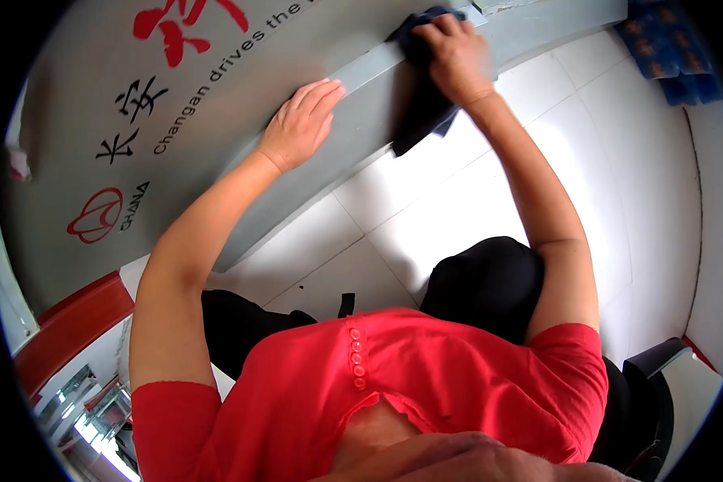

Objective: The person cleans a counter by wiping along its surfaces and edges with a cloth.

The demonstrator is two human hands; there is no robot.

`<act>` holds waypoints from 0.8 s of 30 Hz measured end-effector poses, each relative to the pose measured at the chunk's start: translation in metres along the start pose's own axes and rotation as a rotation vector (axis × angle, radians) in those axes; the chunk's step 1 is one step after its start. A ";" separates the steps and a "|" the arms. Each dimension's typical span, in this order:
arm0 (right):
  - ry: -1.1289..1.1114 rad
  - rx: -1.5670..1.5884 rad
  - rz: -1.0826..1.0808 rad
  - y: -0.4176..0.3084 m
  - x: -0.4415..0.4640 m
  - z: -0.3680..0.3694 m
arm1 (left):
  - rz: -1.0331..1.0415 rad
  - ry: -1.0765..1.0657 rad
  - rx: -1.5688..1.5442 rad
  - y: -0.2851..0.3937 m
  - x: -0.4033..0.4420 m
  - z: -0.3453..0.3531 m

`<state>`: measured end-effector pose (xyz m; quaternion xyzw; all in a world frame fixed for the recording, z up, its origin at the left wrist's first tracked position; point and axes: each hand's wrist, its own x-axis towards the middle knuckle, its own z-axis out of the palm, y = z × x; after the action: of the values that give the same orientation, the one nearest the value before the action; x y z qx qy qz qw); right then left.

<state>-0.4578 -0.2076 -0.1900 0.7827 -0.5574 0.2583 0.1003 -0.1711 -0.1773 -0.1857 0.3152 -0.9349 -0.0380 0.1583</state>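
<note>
I see a person in a red shirt (pixel 458 361) who sits or squats, I cannot tell which, before a big grey board (pixel 217 140). The left hand (pixel 300 127) lies with its palm down at the board's edge strip (pixel 369 71); its fingers are stretched out, close to each other, and it seems to hold nothing. The right hand (pixel 460 66) is at the far end of this same edge, and its bent fingers grip a dark cloth (pixel 418 116). The cloth is partly under these fingers, on the edge, and its other part hangs down along the side, in front of white floor tiles (pixel 474 193). The two hands are well apart. On the board stand red and black characters, the words "Changan drives the" and a red emblem (pixel 96 215) beside "CHANA". Black trousers (pixel 486 277) cover the knees. Some blue objects (pixel 668 44) are beyond the right hand, near the wall, but I cannot tell what they are.
</note>
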 end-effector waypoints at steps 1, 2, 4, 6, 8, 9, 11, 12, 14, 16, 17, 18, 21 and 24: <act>-0.001 -0.055 0.023 0.018 0.003 -0.004 | -0.009 -0.010 -0.009 0.001 0.003 -0.001; -0.002 -0.110 0.045 0.036 0.007 -0.008 | -0.009 -0.018 -0.008 0.003 0.005 -0.003; -0.058 -0.061 0.195 0.055 0.019 -0.032 | -0.041 -0.031 -0.008 0.007 0.009 -0.005; -0.072 -0.024 0.299 0.074 0.028 -0.037 | -0.024 -0.069 0.033 0.006 0.009 -0.006; -0.127 -0.049 0.289 0.085 0.031 -0.036 | -0.004 -0.099 0.081 0.005 0.010 -0.007; -0.136 -0.123 0.240 0.088 0.029 -0.028 | 0.003 -0.103 0.105 0.004 0.009 -0.005; -0.143 -0.211 0.164 0.092 0.029 -0.021 | 0.012 -0.104 0.133 0.003 0.008 -0.005; -0.148 -0.186 0.154 0.094 0.030 -0.026 | 0.012 -0.111 0.142 0.005 0.012 -0.006; -0.206 -0.189 0.139 0.097 0.032 -0.024 | 0.004 -0.115 0.157 0.007 0.012 -0.006; -0.198 -0.186 0.092 0.097 0.031 -0.024 | -0.031 -0.180 0.152 0.009 0.013 -0.012; -0.225 -0.200 0.089 0.096 0.032 -0.023 | -0.037 -0.175 0.166 0.011 0.014 -0.015; -0.251 -0.213 0.087 0.096 0.031 -0.021 | -0.084 -0.222 0.140 0.015 0.017 -0.019; -0.174 -0.258 0.033 0.100 0.024 -0.018 | -0.187 -0.328 0.115 0.027 0.027 -0.030; -0.180 -0.217 0.012 0.102 0.027 -0.018 | -0.298 -0.452 0.113 0.034 0.035 -0.042</act>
<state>-0.5509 -0.2581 -0.1741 0.7839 -0.5935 0.1257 0.1323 -0.2041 -0.1700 -0.1302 0.4413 -0.8904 -0.0779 -0.0797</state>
